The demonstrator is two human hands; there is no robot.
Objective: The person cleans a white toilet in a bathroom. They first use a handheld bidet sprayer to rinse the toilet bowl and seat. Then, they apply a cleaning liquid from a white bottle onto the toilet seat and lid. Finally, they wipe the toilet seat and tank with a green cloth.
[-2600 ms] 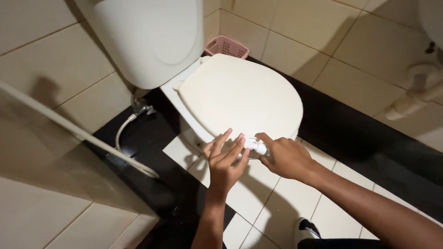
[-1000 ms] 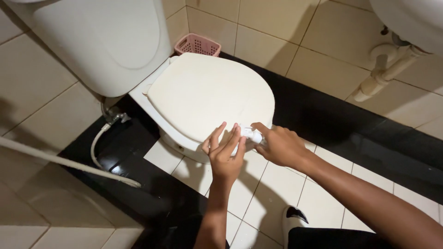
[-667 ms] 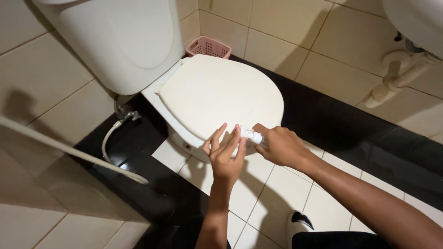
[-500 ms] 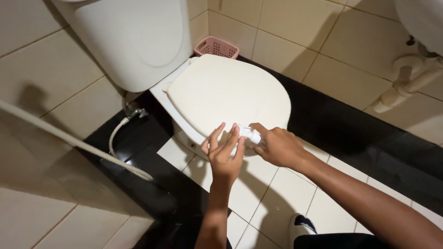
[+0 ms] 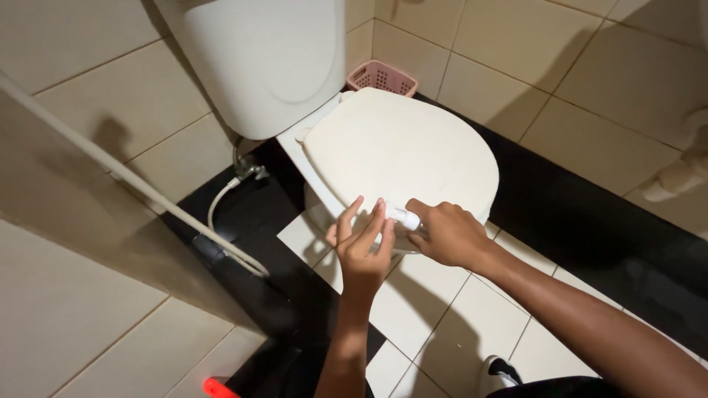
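A white toilet with its lid [image 5: 398, 151] closed fills the middle of the view, the cistern [image 5: 269, 59] behind it. My right hand [image 5: 446, 232] grips a small white object [image 5: 404, 216] at the front edge of the lid. What the object is cannot be made out. My left hand [image 5: 361, 243] hovers just left of it, fingers spread, fingertips touching or nearly touching the object's end.
A pink plastic basket [image 5: 382, 77] sits on the floor behind the toilet. A hose and valve [image 5: 240, 177] run down the wall at left. A white pipe [image 5: 682, 173] shows at the right edge. The floor has black and white tiles [image 5: 435, 295].
Both hands stay at the front rim of the lid on the white object. Only the camera view has shifted slightly.
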